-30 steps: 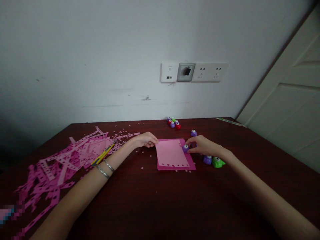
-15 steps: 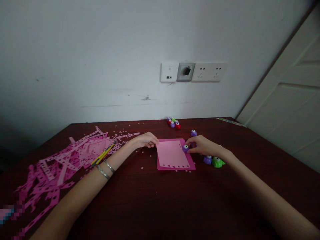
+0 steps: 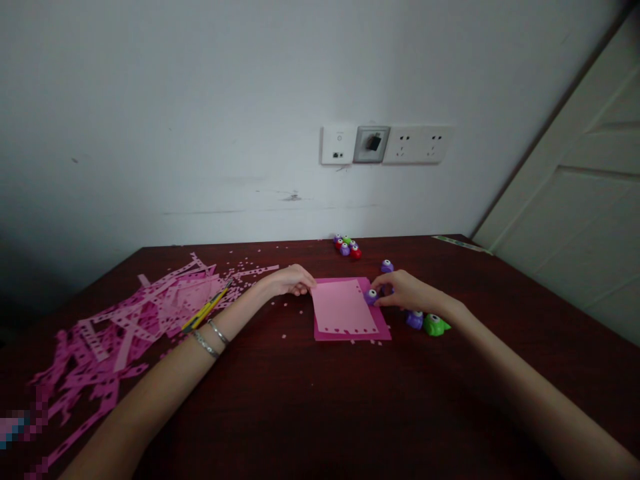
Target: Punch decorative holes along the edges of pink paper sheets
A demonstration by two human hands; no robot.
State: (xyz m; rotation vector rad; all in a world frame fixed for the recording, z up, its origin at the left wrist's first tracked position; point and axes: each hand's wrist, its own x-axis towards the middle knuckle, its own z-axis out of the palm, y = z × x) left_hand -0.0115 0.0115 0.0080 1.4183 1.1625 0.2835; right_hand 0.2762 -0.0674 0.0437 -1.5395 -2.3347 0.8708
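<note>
My left hand (image 3: 294,280) pinches the upper left corner of a light pink sheet of paper (image 3: 343,307). That sheet has small punched holes along its bottom edge and near its upper right corner. Under it lies a darker pink sheet (image 3: 384,331), showing as a border. Closed round a purple eye-topped craft punch (image 3: 371,297), my right hand (image 3: 400,291) keeps it at the light sheet's right edge. Close to that hand are another purple punch (image 3: 387,266) behind, and a purple punch (image 3: 415,320) and a green punch (image 3: 437,325) in front.
Pink punched strips (image 3: 120,327) heap on the left with a yellow cutter knife (image 3: 207,307) and scattered paper bits. Several coloured punches (image 3: 347,247) cluster near the wall. A ruler-like strip (image 3: 463,245) lies at the far right edge. Sockets (image 3: 417,144) sit on the wall.
The light pink sheet has slid slightly to the left, along with my left hand. The punch in my right hand stays at its right edge.
</note>
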